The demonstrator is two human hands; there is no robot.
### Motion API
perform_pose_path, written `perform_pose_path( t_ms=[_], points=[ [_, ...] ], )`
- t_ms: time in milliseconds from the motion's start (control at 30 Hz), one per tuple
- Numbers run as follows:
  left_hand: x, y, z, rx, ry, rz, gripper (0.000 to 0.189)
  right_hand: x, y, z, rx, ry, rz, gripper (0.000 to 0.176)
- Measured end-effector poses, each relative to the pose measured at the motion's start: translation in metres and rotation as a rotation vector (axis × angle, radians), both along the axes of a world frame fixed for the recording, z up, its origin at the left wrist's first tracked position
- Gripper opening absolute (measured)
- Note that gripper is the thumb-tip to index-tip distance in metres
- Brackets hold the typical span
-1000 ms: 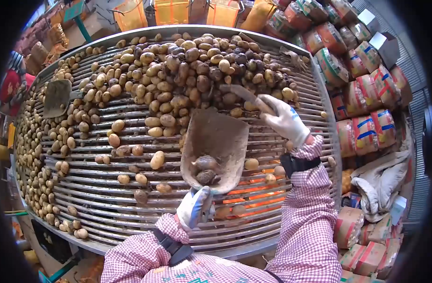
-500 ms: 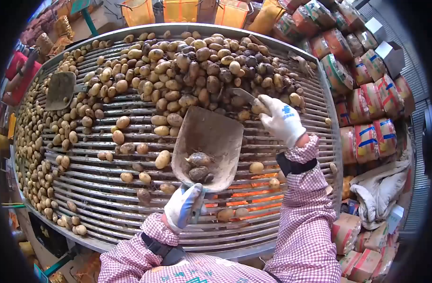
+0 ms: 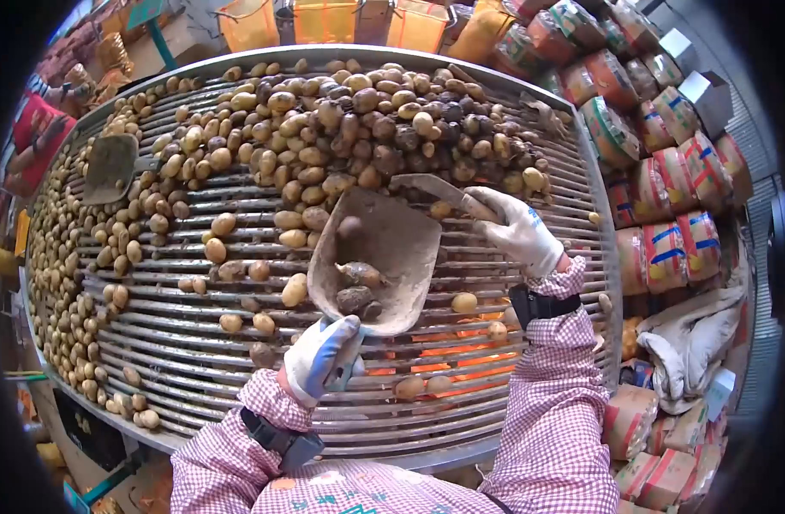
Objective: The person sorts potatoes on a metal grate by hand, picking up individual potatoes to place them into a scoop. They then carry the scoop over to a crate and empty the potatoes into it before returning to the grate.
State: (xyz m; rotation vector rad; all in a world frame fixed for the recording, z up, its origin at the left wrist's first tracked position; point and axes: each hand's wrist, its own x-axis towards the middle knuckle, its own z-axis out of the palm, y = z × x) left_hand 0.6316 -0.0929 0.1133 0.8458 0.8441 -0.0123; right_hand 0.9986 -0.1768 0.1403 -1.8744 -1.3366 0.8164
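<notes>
My left hand, in a white and blue glove, is closed around the handle end of a muddy metal scoop. Inside the scoop lie several dark, dirty potatoes, plus a blurred brownish one near its far rim. My gloved right hand grips the light handle of a knife. Its broad, dull blade points left, just above the scoop's far edge and along the front of a heap of potatoes. Many potatoes at the heap's right side look dark and wet.
Beneath is a slatted metal sorting table with a raised rim. A second scoop rests among potatoes on the left. Stacked packed bags line the right, yellow bags the far side. Another person's red garment shows far left.
The knife and my right hand have moved left, bringing the blade over the scoop's far edge. A brownish potato now shows inside the scoop. The scoop and left hand have shifted slightly left and away.
</notes>
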Motion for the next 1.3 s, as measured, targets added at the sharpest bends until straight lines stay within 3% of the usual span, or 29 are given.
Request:
perform_pose_path(
  t_ms=[200, 333, 400, 467, 500, 600, 633, 733, 800, 900, 933, 1000, 1033, 1067, 1133, 1200, 1233, 1300],
  points=[
    [-0.007, -0.013, -0.022, 0.079, -0.127, 0.002, 0.037, 0.022, -0.014, -0.016, 0.120, -0.199, -0.150, 0.051],
    [0.001, -0.011, -0.024, 0.020, -0.126, -0.111, 0.043, 0.038, 0.004, -0.002, 0.049, -0.605, -0.369, 0.051],
    [0.017, -0.013, -0.018, 0.008, -0.156, -0.109, 0.044, 0.060, 0.019, -0.011, -0.033, -0.757, -0.387, 0.056],
    [0.036, -0.025, -0.028, -0.105, -0.193, 0.071, 0.040, 0.056, 0.043, 0.011, -0.190, -0.784, -0.381, 0.053],
    [0.037, -0.016, -0.015, -0.099, -0.182, -0.045, 0.036, 0.058, 0.053, 0.015, -0.208, -0.842, -0.367, 0.052],
    [0.051, -0.019, -0.042, -0.142, -0.222, -0.039, 0.034, 0.071, 0.083, 0.023, -0.291, -0.965, -0.302, 0.053],
    [0.056, -0.020, -0.026, -0.089, -0.134, -0.022, 0.036, 0.074, 0.094, 0.026, -0.363, -0.992, -0.302, 0.052],
    [0.062, -0.010, -0.024, -0.129, -0.207, -0.099, 0.032, 0.082, 0.127, 0.035, -0.558, -1.068, -0.248, 0.048],
    [0.066, -0.009, -0.017, -0.104, -0.192, -0.109, 0.033, 0.090, 0.138, 0.030, -0.524, -1.085, -0.230, 0.044],
    [0.077, -0.009, -0.007, -0.059, -0.142, -0.074, 0.040, 0.103, 0.141, 0.035, -0.501, -1.013, -0.122, 0.039],
    [0.077, -0.005, -0.006, -0.061, -0.143, -0.073, 0.040, 0.126, 0.136, 0.023, -0.381, -0.988, -0.067, 0.035],
    [0.076, 0.005, -0.005, -0.027, -0.165, -0.181, 0.036, 0.127, 0.122, 0.050, -0.456, -0.898, 0.026, 0.033],
    [0.077, 0.001, -0.014, -0.011, -0.196, -0.128, 0.035, 0.139, 0.109, 0.051, -0.378, -0.863, 0.135, 0.032],
    [0.079, 0.000, -0.017, -0.018, -0.197, -0.130, 0.035, 0.150, 0.095, 0.044, -0.208, -0.817, 0.136, 0.035],
    [0.084, -0.002, -0.020, -0.046, -0.163, -0.024, 0.036, 0.139, 0.068, 0.068, -0.383, -0.681, 0.202, 0.044],
    [0.082, 0.001, -0.024, -0.096, -0.159, -0.084, 0.033, 0.141, 0.037, 0.072, -0.430, -0.346, 0.361, 0.057],
    [0.083, -0.003, -0.028, -0.086, -0.177, -0.063, 0.033, 0.133, 0.024, 0.075, -0.369, -0.237, 0.313, 0.063],
    [0.084, -0.006, -0.029, -0.075, -0.196, -0.042, 0.032, 0.124, 0.007, 0.074, -0.224, -0.160, 0.127, 0.059]
  ],
)
